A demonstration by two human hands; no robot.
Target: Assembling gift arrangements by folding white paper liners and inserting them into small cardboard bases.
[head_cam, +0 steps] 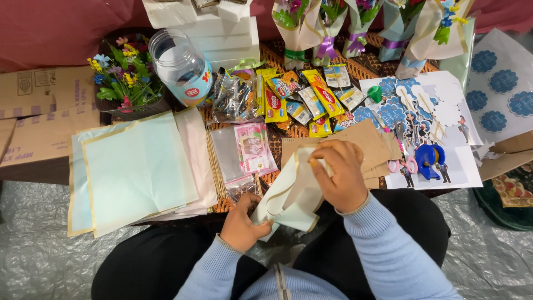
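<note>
Paper (291, 194) mid-roll: my left hand (240, 226) pinches its 6 o'clock tip, right hand (340, 176) fingers grip the top edge; tightening it comes next, I judge.

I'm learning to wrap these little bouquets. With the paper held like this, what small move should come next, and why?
Probably draw the loose upper edge around with the right hand to tighten the cone. The pale gold-edged paper sheet is only partly curled, its top flaring open, while the left hand already pinches the narrow bottom end.
</note>
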